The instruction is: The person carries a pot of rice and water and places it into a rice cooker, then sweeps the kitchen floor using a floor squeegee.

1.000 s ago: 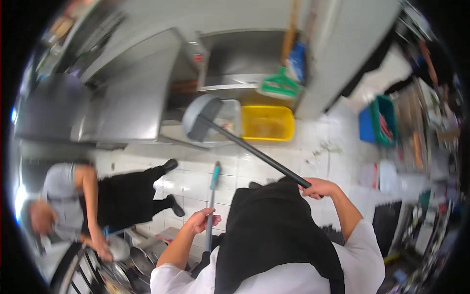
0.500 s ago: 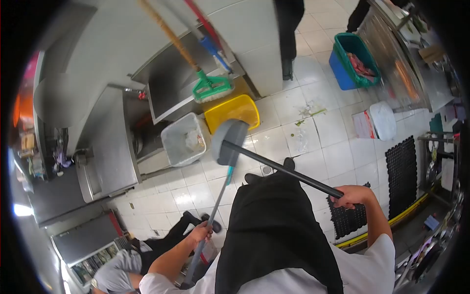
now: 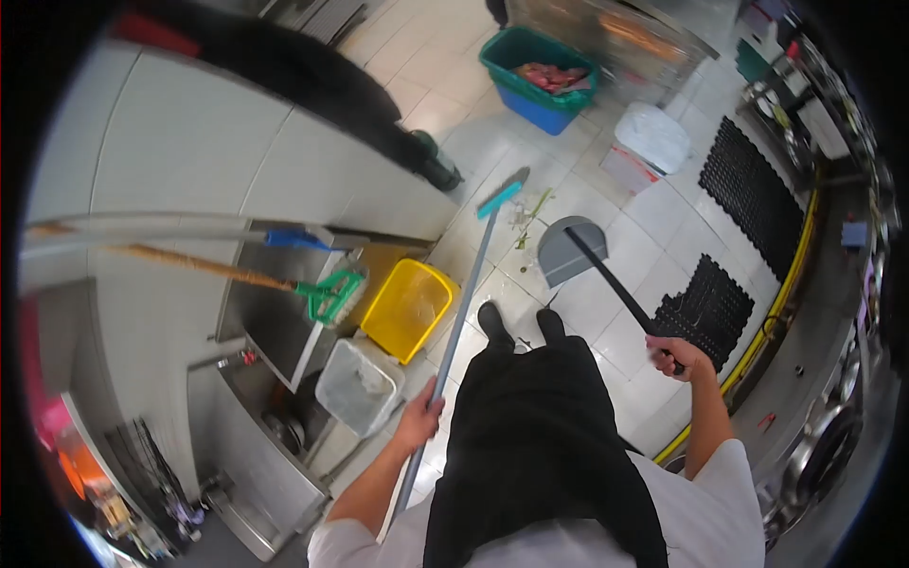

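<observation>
My left hand (image 3: 418,418) is closed around the long grey handle of a broom (image 3: 472,265). Its teal head (image 3: 499,200) rests on the tiles at the far side of some green scraps (image 3: 522,237). In my right hand (image 3: 680,358) is the black handle of a long-handled dustpan (image 3: 571,257). The grey pan is low over the floor, just right of the scraps and beyond my shoes. Whether its lip touches the tiles I cannot tell.
A green-lined blue bin (image 3: 540,80) and a lidded white container (image 3: 651,137) stand ahead. Left are a yellow bucket (image 3: 409,310), a grey bin (image 3: 358,386) and a green brush (image 3: 331,295). Black mats (image 3: 705,308) lie right. A person's dark-clothed leg (image 3: 350,99) shows beyond the wall.
The dustpan has gone from in front of me down towards the floor on the right. The broom head has swung forward to the scraps. My view has turned, and I stand nearer the scraps.
</observation>
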